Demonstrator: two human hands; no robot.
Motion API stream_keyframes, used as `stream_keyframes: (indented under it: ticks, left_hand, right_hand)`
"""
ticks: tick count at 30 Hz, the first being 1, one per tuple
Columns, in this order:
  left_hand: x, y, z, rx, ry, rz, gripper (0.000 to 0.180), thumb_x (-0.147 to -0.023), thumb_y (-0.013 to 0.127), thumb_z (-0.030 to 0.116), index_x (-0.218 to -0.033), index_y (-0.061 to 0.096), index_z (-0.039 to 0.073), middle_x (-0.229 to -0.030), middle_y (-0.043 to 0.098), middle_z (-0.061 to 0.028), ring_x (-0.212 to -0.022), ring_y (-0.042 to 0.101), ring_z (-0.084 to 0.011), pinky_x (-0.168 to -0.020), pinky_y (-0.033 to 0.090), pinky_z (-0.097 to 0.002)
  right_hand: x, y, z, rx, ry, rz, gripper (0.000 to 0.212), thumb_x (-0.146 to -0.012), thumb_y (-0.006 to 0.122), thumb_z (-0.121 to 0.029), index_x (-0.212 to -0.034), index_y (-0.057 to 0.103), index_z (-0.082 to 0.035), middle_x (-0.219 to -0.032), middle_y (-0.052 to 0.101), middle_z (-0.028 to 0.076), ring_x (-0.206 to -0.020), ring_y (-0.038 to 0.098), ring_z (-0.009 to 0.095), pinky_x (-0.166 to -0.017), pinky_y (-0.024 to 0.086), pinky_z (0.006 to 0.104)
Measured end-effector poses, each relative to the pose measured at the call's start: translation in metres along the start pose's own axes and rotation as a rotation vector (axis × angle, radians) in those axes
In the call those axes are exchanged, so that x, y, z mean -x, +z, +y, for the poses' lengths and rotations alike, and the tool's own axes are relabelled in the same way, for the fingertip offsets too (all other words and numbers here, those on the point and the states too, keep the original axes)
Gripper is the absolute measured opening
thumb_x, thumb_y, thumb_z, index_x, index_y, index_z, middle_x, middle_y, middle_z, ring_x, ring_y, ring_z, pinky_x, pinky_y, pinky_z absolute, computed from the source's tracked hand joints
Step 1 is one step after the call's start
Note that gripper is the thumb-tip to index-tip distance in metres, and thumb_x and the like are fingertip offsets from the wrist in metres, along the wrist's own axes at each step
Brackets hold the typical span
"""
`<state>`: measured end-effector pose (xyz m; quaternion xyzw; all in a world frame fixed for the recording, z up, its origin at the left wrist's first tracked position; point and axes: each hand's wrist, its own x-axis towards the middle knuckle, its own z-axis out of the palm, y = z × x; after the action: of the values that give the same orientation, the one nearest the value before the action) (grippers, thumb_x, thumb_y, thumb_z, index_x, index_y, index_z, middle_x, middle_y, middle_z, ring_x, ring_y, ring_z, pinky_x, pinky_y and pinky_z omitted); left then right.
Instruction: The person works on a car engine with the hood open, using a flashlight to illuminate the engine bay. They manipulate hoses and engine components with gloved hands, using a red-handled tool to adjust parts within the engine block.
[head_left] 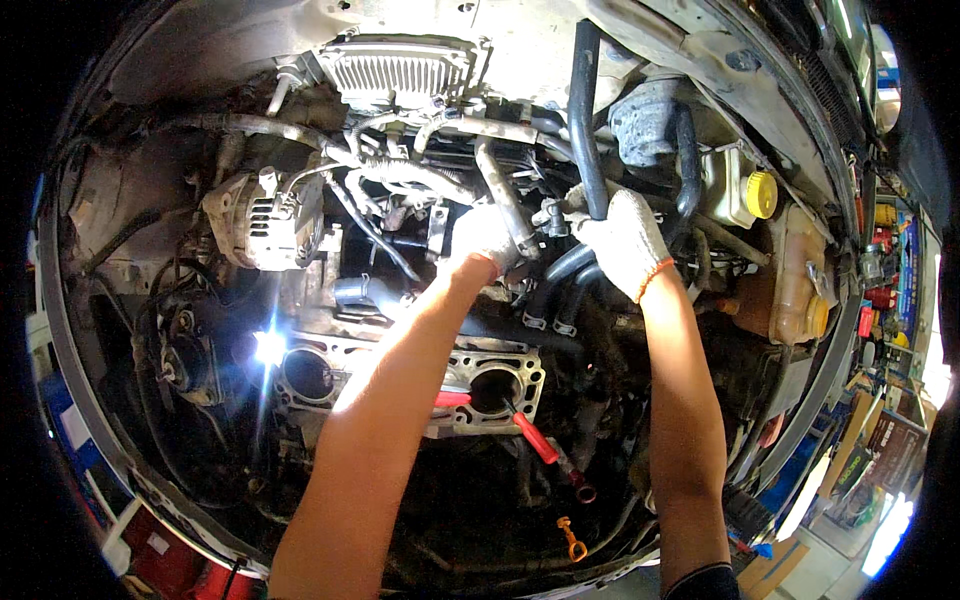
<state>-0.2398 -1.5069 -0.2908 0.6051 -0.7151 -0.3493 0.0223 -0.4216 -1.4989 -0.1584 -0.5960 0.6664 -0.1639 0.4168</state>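
Observation:
Both my hands wear white knit gloves and reach to the back of an open engine bay. My right hand (628, 240) is closed at the lower end of a long black rubber hose (584, 110), which stands up towards the rear panel. Between the hands sits a small dark fitting (551, 217). My left hand (484, 236) is down among pipes and wiring, beside a grey pipe (507, 200) that crosses the glove's right edge; its fingers are hidden. Below lies the bare engine block (533, 385) with round open cylinders, partly behind my left forearm.
A red-handled screwdriver (535, 438) lies with its shaft in a cylinder. An orange dipstick handle (572, 540) shows near the front. An alternator (265, 222) sits left; a bright lamp (270, 347) shines below it. A yellow-capped reservoir (735, 187) stands right.

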Motion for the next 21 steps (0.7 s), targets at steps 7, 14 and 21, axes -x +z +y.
stream_keyframes:
  ticks: [7,14,21]
  left_hand:
    - [0.038,-0.021,0.009,0.108,0.000,0.190,0.033,-0.092,0.065,0.036,-0.097,0.078,0.006,-0.094,0.078,-0.0205,-0.088,0.077,-0.0388,-0.080,0.060,-0.0468]
    - [0.026,-0.016,0.002,0.314,-0.127,0.365,0.036,-0.088,0.072,0.041,-0.100,0.079,0.008,-0.093,0.077,-0.0220,-0.090,0.075,-0.0406,-0.082,0.058,-0.0473]
    - [0.038,-0.017,-0.010,0.461,-0.079,0.363,0.034,-0.086,0.079,0.034,-0.108,0.080,0.009,-0.095,0.078,-0.0204,-0.087,0.077,-0.0356,-0.082,0.058,-0.0424]
  right_hand:
    - [0.007,-0.003,0.011,0.168,0.068,0.088,0.028,-0.086,0.071,-0.012,-0.110,0.068,0.003,-0.091,0.069,0.023,-0.083,0.071,0.034,-0.078,0.055,0.0444]
    - [0.016,-0.002,-0.005,0.076,0.123,0.057,0.023,-0.089,0.068,-0.004,-0.112,0.068,-0.001,-0.098,0.074,0.013,-0.090,0.071,0.023,-0.085,0.055,0.0371]
    - [0.016,-0.001,-0.001,0.129,0.143,0.113,0.023,-0.093,0.066,-0.009,-0.114,0.066,0.001,-0.104,0.073,0.025,-0.097,0.073,0.037,-0.087,0.056,0.0446]
